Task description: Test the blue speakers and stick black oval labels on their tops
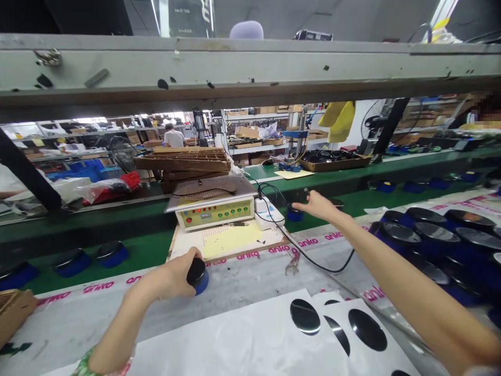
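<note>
My left hand (176, 274) grips a round part (201, 279) with a glossy black top and blue side, tilted just over the plastic-covered bench. My right hand (323, 206) reaches out to the green conveyor belt (354, 206). Its fingers are bent, and one digit lies on the edge of another black-and-blue round part (294, 213); the far side of this grip is hidden. A small grey tip shows by the fingers, too small to name. In front of me lie white sheets (235, 334) with shiny black disc stickers (305, 316).
A control box (215, 213) with lights and buttons stands mid-bench, its black cable (313, 263) trailing right. Several black-and-blue parts (434, 235) crowd the right side; more sit on the belt at left (72, 261). A shelf beam (250, 65) crosses overhead. A person (174, 137) is behind.
</note>
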A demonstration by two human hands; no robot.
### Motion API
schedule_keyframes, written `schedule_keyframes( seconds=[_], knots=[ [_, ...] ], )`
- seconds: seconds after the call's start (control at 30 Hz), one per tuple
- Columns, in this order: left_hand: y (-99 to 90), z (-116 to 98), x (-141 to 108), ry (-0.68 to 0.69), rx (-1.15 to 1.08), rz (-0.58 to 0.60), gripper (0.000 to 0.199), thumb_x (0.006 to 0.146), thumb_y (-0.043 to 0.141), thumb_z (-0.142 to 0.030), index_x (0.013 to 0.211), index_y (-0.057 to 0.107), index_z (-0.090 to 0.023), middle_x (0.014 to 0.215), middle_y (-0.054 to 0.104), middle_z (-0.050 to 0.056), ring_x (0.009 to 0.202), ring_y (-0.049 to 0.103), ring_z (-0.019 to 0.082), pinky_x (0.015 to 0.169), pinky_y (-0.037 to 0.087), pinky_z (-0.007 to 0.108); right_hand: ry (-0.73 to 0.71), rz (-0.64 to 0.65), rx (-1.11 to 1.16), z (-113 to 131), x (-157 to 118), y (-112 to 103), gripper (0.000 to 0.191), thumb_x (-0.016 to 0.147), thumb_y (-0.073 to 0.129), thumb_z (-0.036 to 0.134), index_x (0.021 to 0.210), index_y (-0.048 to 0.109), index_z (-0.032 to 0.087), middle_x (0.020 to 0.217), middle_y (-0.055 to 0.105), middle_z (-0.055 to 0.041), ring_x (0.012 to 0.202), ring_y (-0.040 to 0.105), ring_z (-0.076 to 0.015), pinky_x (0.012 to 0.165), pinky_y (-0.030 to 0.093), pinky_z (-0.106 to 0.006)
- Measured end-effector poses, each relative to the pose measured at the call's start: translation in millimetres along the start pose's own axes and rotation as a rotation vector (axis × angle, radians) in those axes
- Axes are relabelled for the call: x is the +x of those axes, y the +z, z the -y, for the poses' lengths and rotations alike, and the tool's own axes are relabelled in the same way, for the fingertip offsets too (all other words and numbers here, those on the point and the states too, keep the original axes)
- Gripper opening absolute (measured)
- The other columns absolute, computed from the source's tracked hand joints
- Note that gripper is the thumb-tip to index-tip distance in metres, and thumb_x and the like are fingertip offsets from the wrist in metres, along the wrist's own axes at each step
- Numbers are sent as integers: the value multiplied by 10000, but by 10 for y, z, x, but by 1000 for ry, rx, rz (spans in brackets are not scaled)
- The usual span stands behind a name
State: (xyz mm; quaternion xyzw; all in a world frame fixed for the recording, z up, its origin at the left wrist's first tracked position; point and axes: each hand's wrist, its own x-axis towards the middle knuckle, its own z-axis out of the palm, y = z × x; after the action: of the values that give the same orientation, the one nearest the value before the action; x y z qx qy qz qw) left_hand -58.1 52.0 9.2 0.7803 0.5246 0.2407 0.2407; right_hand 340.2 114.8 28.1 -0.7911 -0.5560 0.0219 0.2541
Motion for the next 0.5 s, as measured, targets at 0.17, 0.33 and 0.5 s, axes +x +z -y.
schedule_keyframes(
  seconds=[0.17,0.33,0.5],
  knots=[
    [65,-367,-47,76,-108,-49,519,689,691,-241,1200,605,-223,1251,609,74,1174,553,284,932,468,343,35,49,-10,192,-32,21,301,909,592,366,1101,593,133,1063,627,-76,893,629,-191,764,532,-378],
    [417,-932,-180,44,-835,158,496,935,430,-538,1382,423,-325,1479,390,74,1288,455,226,999,458,391,-129,-19,104,528,-781,-453,433,836,525,628,778,499,200,731,614,-28,650,589,-187,577,459,-303],
    [569,-1122,-343,-102,-1511,464,481,917,483,-544,1191,621,-173,1187,647,124,969,656,200,793,565,313,-678,160,397,819,-1751,-562,293,903,473,492,754,397,251,606,555,24,492,487,-141,442,371,-266]
  ],
)
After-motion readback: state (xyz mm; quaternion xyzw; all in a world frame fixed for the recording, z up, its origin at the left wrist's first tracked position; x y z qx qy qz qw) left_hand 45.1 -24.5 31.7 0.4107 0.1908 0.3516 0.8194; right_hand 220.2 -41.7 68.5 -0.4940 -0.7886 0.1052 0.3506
